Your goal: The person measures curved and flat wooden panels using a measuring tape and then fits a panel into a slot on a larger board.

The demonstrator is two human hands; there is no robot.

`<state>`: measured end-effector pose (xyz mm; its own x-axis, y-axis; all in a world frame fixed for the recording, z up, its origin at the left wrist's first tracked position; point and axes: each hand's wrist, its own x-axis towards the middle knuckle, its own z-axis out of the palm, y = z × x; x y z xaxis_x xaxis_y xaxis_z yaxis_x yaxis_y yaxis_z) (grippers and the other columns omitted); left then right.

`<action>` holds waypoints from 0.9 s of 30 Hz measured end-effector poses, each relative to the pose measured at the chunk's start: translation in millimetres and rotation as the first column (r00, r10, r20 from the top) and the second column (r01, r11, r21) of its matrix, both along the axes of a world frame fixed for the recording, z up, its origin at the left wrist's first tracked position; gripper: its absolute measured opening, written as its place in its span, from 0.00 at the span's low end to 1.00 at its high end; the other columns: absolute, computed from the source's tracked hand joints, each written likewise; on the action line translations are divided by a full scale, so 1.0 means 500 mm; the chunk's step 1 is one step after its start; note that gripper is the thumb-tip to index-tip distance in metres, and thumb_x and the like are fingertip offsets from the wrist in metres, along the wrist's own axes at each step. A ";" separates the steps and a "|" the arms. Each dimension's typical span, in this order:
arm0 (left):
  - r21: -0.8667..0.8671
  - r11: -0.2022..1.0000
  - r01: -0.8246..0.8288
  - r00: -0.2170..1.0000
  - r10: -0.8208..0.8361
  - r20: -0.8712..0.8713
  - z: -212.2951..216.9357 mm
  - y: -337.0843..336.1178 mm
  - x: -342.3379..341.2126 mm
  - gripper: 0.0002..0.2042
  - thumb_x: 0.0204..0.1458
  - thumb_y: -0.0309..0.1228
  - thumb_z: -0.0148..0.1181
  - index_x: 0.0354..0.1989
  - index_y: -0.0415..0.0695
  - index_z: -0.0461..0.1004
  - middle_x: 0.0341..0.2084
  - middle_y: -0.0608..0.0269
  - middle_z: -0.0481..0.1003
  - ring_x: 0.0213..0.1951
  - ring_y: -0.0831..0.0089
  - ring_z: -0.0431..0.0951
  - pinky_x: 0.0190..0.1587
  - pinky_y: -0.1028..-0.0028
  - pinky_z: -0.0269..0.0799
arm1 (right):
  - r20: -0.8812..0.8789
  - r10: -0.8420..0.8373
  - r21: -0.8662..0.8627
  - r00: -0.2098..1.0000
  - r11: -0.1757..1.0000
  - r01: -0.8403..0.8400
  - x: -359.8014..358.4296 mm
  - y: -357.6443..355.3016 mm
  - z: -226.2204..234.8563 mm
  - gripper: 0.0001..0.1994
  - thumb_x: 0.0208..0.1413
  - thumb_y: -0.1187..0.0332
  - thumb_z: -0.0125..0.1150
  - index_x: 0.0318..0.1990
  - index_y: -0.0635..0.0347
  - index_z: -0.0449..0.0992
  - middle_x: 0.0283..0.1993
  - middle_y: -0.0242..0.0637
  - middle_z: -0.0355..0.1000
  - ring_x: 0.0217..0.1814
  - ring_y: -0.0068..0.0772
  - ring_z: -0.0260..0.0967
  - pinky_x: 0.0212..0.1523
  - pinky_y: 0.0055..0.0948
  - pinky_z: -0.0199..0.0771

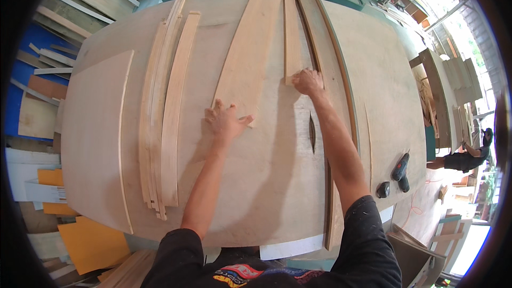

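Note:
My left hand (pixel 225 120) lies flat with fingers spread on the near end of a wide plywood strip (pixel 250 48) that runs away from me on the plywood worktop (pixel 256 181). My right hand (pixel 308 81) has its fingers closed around the near end of a narrow plywood strip (pixel 291 26) just right of the wide one. A longer strip (pixel 329 58) lies right of that, reaching to the near edge.
A stack of several thin strips (pixel 162 106) lies at the left, beside a separate panel (pixel 96 138). A cordless drill (pixel 401 172) and a black battery (pixel 382 189) sit at the worktop's right edge. Offcuts cover the floor at left. Another person (pixel 466 157) crouches at far right.

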<state>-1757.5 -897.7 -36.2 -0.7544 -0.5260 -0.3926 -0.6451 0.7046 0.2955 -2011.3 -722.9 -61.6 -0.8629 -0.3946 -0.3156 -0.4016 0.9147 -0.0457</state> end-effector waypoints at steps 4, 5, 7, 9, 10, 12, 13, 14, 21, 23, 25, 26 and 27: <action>-0.191 0.981 -0.035 0.994 0.014 -0.111 -0.076 0.018 -0.014 0.34 0.51 0.55 0.67 0.63 0.50 0.73 0.73 0.48 0.54 0.70 0.29 0.52 0.66 0.34 0.55 | -0.073 -0.041 -0.167 0.996 0.986 0.028 0.028 -0.076 -0.010 0.20 0.58 0.56 0.64 0.51 0.60 0.77 0.53 0.52 0.77 0.56 0.55 0.75 0.55 0.48 0.77; -0.184 0.983 -0.019 0.992 -0.005 -0.130 -0.069 0.024 -0.019 0.33 0.51 0.54 0.67 0.63 0.49 0.73 0.72 0.47 0.54 0.69 0.29 0.53 0.66 0.34 0.56 | -0.098 -0.102 -0.195 0.990 0.977 0.082 0.029 -0.074 -0.029 0.21 0.57 0.56 0.66 0.52 0.61 0.76 0.53 0.54 0.76 0.57 0.55 0.75 0.55 0.48 0.77; -0.154 0.988 0.014 0.987 -0.039 -0.158 -0.054 0.048 -0.020 0.32 0.52 0.53 0.67 0.63 0.48 0.73 0.71 0.46 0.56 0.68 0.29 0.55 0.66 0.35 0.57 | -0.136 -0.221 -0.237 0.966 0.954 0.185 0.037 -0.050 -0.056 0.24 0.54 0.57 0.70 0.52 0.63 0.75 0.52 0.57 0.76 0.57 0.56 0.75 0.56 0.48 0.77; -0.237 0.971 0.015 0.971 -0.070 -0.228 -0.108 0.019 0.007 0.30 0.54 0.52 0.65 0.62 0.47 0.73 0.72 0.46 0.55 0.68 0.27 0.54 0.66 0.35 0.55 | 0.003 -0.212 -0.241 0.977 0.948 0.207 0.115 -0.082 -0.044 0.33 0.47 0.50 0.74 0.55 0.63 0.73 0.57 0.58 0.72 0.63 0.57 0.70 0.59 0.49 0.74; -0.281 0.960 0.001 0.962 -0.077 -0.260 -0.127 -0.001 0.022 0.30 0.56 0.51 0.64 0.62 0.47 0.73 0.72 0.46 0.54 0.68 0.27 0.54 0.66 0.34 0.55 | 0.029 -0.195 -0.260 0.980 0.945 0.196 0.189 -0.095 -0.027 0.36 0.45 0.48 0.76 0.57 0.64 0.72 0.59 0.57 0.71 0.64 0.57 0.68 0.60 0.49 0.74; -0.206 0.978 0.042 0.946 -0.106 -0.307 -0.099 0.008 0.017 0.29 0.58 0.50 0.62 0.63 0.44 0.72 0.71 0.44 0.57 0.68 0.30 0.54 0.66 0.34 0.53 | 0.103 -0.235 -0.165 0.967 0.954 0.249 0.282 -0.029 -0.074 0.58 0.39 0.43 0.77 0.74 0.62 0.50 0.62 0.60 0.68 0.65 0.62 0.67 0.62 0.50 0.72; -0.183 0.982 0.041 0.945 -0.098 -0.313 -0.094 -0.005 0.040 0.29 0.59 0.50 0.61 0.63 0.43 0.72 0.70 0.43 0.58 0.69 0.32 0.55 0.67 0.34 0.53 | 0.162 -0.254 -0.262 0.954 0.920 0.290 0.378 -0.024 -0.056 0.65 0.38 0.43 0.77 0.77 0.60 0.38 0.62 0.65 0.67 0.62 0.65 0.69 0.62 0.51 0.72; -0.171 0.985 0.038 0.942 -0.092 -0.323 -0.099 -0.013 0.063 0.31 0.58 0.51 0.61 0.63 0.42 0.71 0.69 0.43 0.60 0.69 0.35 0.56 0.66 0.37 0.55 | 0.289 -0.276 -0.214 0.917 0.915 0.343 0.465 -0.031 0.023 0.67 0.38 0.45 0.77 0.77 0.60 0.32 0.61 0.67 0.68 0.61 0.65 0.70 0.60 0.53 0.72; 0.307 0.948 -0.080 0.906 0.198 -0.374 -0.048 0.209 0.210 0.38 0.51 0.49 0.67 0.64 0.35 0.64 0.58 0.41 0.72 0.58 0.45 0.74 0.60 0.53 0.70 | 0.446 -0.176 -0.319 0.878 0.885 0.340 0.875 0.066 0.041 0.69 0.40 0.42 0.77 0.74 0.74 0.30 0.68 0.69 0.60 0.65 0.63 0.68 0.58 0.51 0.73; 0.272 0.950 -0.153 0.933 0.230 -0.277 -0.032 0.229 0.250 0.38 0.49 0.48 0.69 0.63 0.36 0.64 0.55 0.41 0.73 0.55 0.45 0.76 0.57 0.53 0.72 | 0.572 -0.159 -0.340 0.805 0.847 0.409 0.921 0.071 0.069 0.67 0.41 0.41 0.76 0.73 0.75 0.35 0.68 0.69 0.60 0.65 0.63 0.68 0.55 0.52 0.73; 0.323 0.921 -0.216 0.946 0.279 -0.165 -0.001 0.212 0.268 0.37 0.48 0.46 0.69 0.61 0.36 0.64 0.53 0.41 0.74 0.54 0.45 0.76 0.55 0.52 0.73 | 0.536 0.002 -0.502 0.844 0.805 0.316 0.931 0.087 0.032 0.56 0.44 0.45 0.76 0.71 0.68 0.48 0.61 0.64 0.66 0.55 0.59 0.73 0.50 0.49 0.76; 0.309 0.928 -0.206 0.937 0.279 -0.212 -0.003 0.191 0.288 0.36 0.48 0.45 0.70 0.60 0.36 0.64 0.52 0.41 0.74 0.55 0.45 0.76 0.54 0.52 0.74 | 0.517 0.090 -0.563 0.851 0.785 0.259 0.930 0.090 0.026 0.51 0.46 0.47 0.75 0.70 0.66 0.52 0.59 0.62 0.68 0.52 0.57 0.73 0.49 0.48 0.76; 0.299 0.934 -0.193 0.928 0.273 -0.254 -0.012 0.165 0.313 0.35 0.48 0.45 0.70 0.59 0.36 0.65 0.51 0.41 0.74 0.55 0.45 0.75 0.53 0.53 0.75 | 0.497 0.169 -0.615 0.851 0.761 0.208 0.931 0.097 0.021 0.47 0.48 0.49 0.75 0.69 0.65 0.56 0.57 0.60 0.69 0.49 0.55 0.74 0.49 0.46 0.77</action>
<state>-1600.8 -815.1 -42.0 -0.7236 -0.6078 -0.3270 -0.6404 0.4145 0.6466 -1546.0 -674.5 -50.9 -0.6646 -0.6439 -0.3791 -0.1300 0.5993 -0.7899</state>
